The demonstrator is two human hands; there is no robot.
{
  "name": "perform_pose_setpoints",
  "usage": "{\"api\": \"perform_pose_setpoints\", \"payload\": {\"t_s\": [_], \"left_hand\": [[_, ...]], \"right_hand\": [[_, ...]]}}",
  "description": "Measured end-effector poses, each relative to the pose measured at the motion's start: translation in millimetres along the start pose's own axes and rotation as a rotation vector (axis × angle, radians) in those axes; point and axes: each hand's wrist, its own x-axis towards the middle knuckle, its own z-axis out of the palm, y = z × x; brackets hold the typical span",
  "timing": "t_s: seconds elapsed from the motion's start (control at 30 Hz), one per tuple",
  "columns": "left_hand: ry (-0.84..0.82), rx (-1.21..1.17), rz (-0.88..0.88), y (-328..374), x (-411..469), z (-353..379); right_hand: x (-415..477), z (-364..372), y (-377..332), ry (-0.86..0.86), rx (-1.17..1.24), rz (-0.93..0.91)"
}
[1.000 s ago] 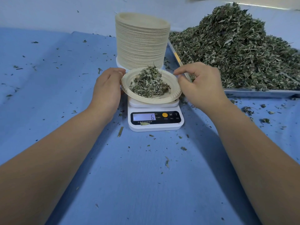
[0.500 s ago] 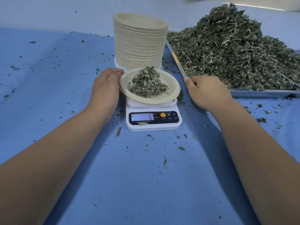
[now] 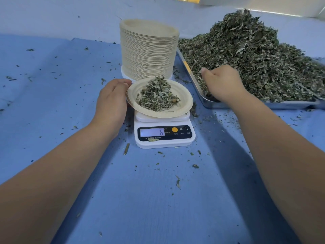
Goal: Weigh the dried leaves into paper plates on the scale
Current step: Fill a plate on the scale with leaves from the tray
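Note:
A paper plate [image 3: 184,101] with a small heap of dried leaves [image 3: 157,97] rests on the white scale [image 3: 164,138], whose display reads 6. My left hand [image 3: 111,101] grips the plate's left rim. My right hand [image 3: 223,83] reaches over the near edge of the metal tray [image 3: 288,103] into the big pile of dried leaves [image 3: 255,55]; its fingers are curled into the leaves and whether they hold any cannot be made out. A tall stack of paper plates [image 3: 149,50] stands right behind the scale.
A blue cloth [image 3: 158,199] covers the table, scattered with leaf crumbs. A loose stem piece [image 3: 126,149] lies left of the scale's front. The tray's near edge lies right of the scale.
My right hand has let go of the plate's right rim and moved right and back into the leaf pile. My left hand stays on the plate's left rim. The display still reads 6.

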Motion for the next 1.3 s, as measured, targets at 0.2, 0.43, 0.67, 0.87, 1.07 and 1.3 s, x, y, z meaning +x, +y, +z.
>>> {"api": "perform_pose_setpoints", "payload": {"t_s": [0.2,0.43,0.67,0.87,1.07,1.3], "left_hand": [[0.000,-0.015,-0.005,-1.1,-0.3,1.3],[-0.010,-0.017,0.000,-1.0,0.1,-1.2],[-0.011,-0.013,-0.003,-2.6,2.7,0.6],[-0.011,0.005,-0.001,-2.5,3.4,0.1],[-0.013,0.019,-0.002,-1.4,1.4,-0.3],[-0.010,0.042,-0.002,-0.1,0.3,1.4]], "right_hand": [[-6.1,-0.6,-62.5,0.047,0.374,-0.080],[-21.0,17.6,-101.7,-0.266,0.426,-0.275],[-26.2,12.9,-80.5,-0.237,0.525,-0.260],[-42.4,9.8,-69.5,-0.124,0.408,-0.381],[-58.0,7.5,-53.1,0.031,0.360,-0.392],[-39.8,2.0,2.9,-0.071,-0.248,-0.139]]}}
